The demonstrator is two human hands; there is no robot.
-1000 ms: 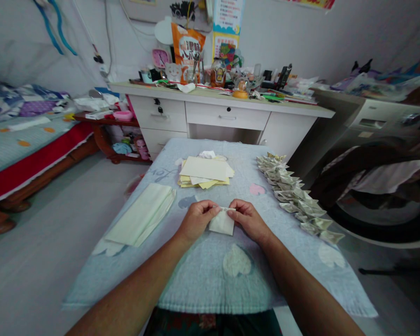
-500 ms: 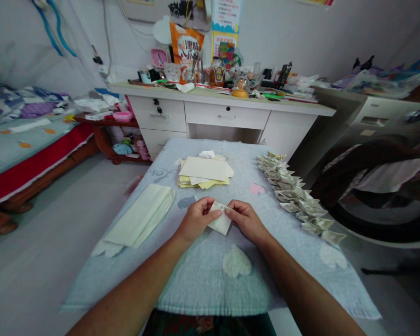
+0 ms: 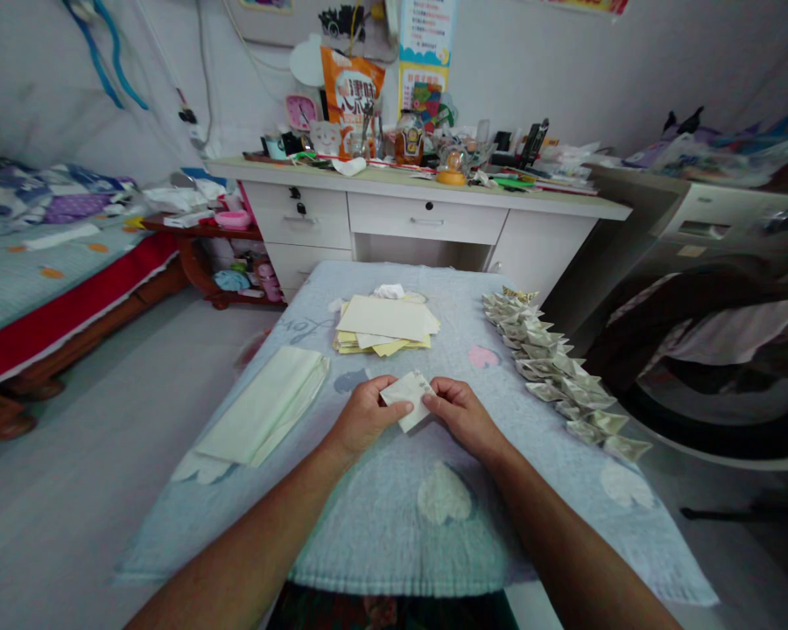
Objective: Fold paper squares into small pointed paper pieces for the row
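Observation:
A small folded piece of paper (image 3: pixel 409 398), whitish with faint marks near its upper right edge, is held tilted above the cloth-covered table (image 3: pixel 394 525). My left hand (image 3: pixel 366 413) pinches its left corner, thumb on top. On the right side my right hand (image 3: pixel 460 411) grips it between thumb and fingers. The fingers under the paper are hidden. Beyond my hands lies a stack of cream and yellow paper sheets (image 3: pixel 387 317). To the left rests a pile of long pale green paper (image 3: pixel 263 407).
Several folded paper boats (image 3: pixel 552 359) stand in rows along the table's right side. A white desk (image 3: pixel 426 210) crowded with small items stands behind. At right is a washing machine (image 3: pixel 715 254) with clothes in its open door; a bed (image 3: pixel 59 271) is at left.
The folded paper has turned between my hands, and its marked edge now faces up and to the right. Both hands still hold it in nearly the same place.

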